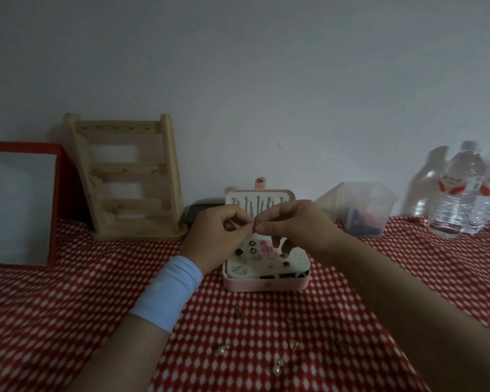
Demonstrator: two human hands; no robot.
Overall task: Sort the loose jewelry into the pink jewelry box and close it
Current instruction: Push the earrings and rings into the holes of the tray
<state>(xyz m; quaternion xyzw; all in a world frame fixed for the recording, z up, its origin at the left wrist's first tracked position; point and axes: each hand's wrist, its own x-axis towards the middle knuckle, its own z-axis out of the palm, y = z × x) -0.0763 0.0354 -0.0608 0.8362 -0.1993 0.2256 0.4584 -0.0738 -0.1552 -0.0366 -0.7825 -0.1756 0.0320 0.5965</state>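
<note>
The pink jewelry box [266, 285] stands open on the red checked cloth, its lid upright at the back. Its white insert holds several studs and a pink piece [268, 247]. Above the box, my left hand [218, 236] and my right hand [297, 224] meet fingertip to fingertip, pinching one small earring [255, 225] between them. Loose jewelry lies on the cloth in front of the box: a gold piece [239, 312], a pearl earring [222, 348], a gold stud [294, 345] and a pearl drop [277, 366].
A wooden jewelry stand [130, 179] leans at the back left beside a red-framed board [20, 202]. A clear plastic container [362, 210] and two water bottles [461, 190] stand at the back right. A dark object [194, 213] sits behind my left hand.
</note>
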